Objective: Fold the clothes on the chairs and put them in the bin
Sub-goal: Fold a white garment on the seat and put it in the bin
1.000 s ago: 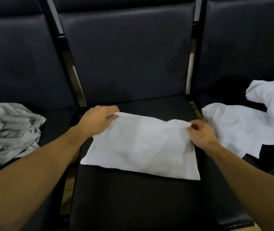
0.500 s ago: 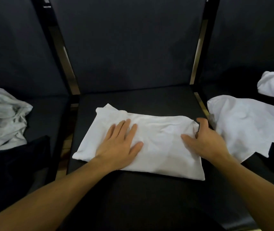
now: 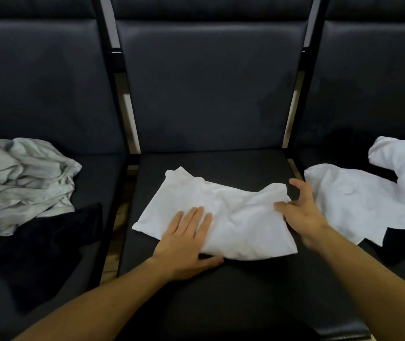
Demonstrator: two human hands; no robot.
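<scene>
Three dark chairs (image 3: 209, 94) stand side by side. On the middle seat lies our folded white shirt (image 3: 221, 212), ready to lift. Our left hand (image 3: 186, 244) lies flat on it, thumb under the near edge. Our right hand (image 3: 302, 215) cups its right end, fingers spread. A grey shirt (image 3: 22, 183), a black cloth (image 3: 41, 249) and a white shirt (image 3: 359, 203) wait beside us. We see no bin.

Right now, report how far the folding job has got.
Done: nothing shows as binned; no bin is in view. In hand: the folded white garment, left hand flat on it, right hand at its edge. Left: grey clothes, black garment, white shirt.
</scene>
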